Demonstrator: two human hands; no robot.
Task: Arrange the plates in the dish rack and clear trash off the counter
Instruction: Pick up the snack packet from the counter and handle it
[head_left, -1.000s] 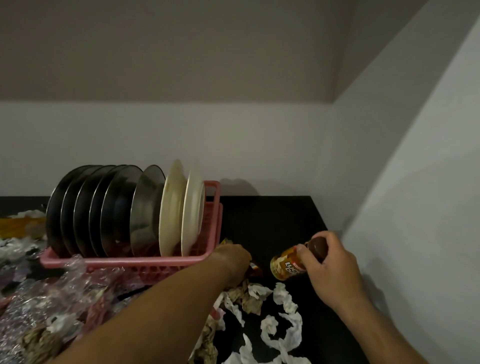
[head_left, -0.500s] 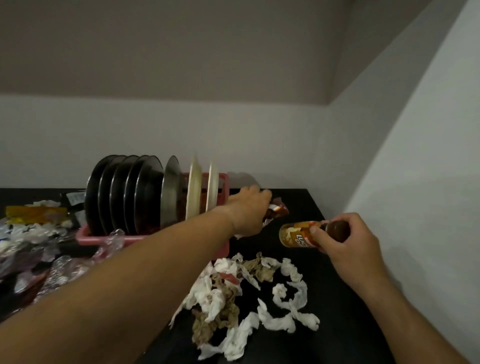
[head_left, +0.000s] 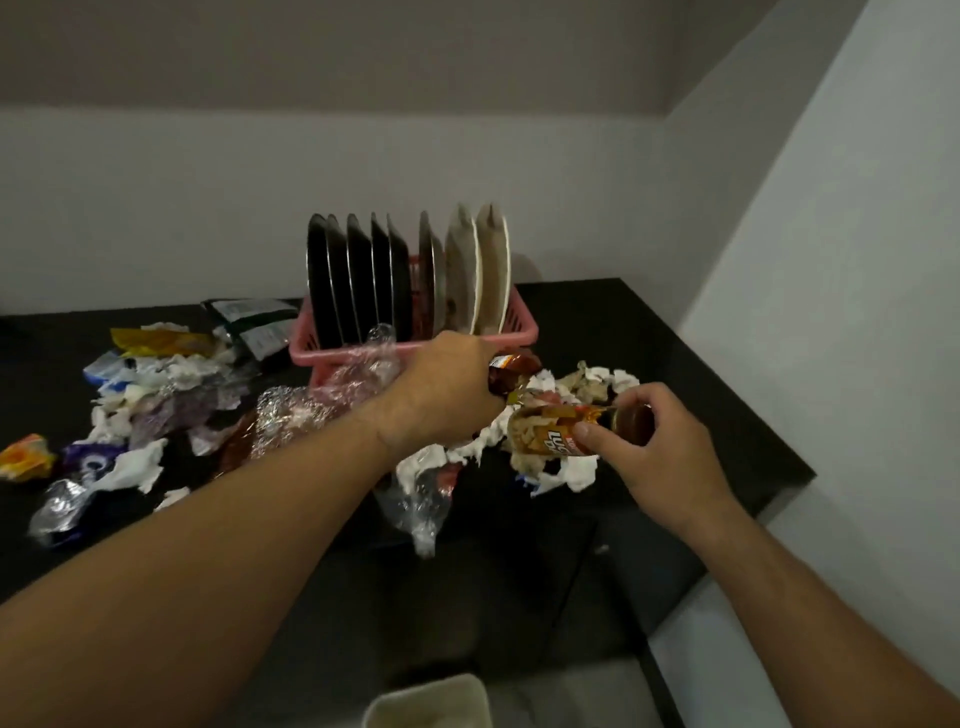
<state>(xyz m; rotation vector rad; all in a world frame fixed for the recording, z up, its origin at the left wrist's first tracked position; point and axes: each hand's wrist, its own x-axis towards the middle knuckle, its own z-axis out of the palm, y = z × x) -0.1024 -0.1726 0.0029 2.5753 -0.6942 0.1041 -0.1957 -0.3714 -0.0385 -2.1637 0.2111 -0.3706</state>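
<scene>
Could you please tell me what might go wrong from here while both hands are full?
The left hand, gripping a brown wrapper, works right beside the pink rack; a bump might jostle the upright plates. The right hand holds the bottle near its cap, so it could slip.

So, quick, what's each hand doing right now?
Left hand: closed, gripping a brown wrapper.
Right hand: closed, holding a bottle by its cap end.
</scene>
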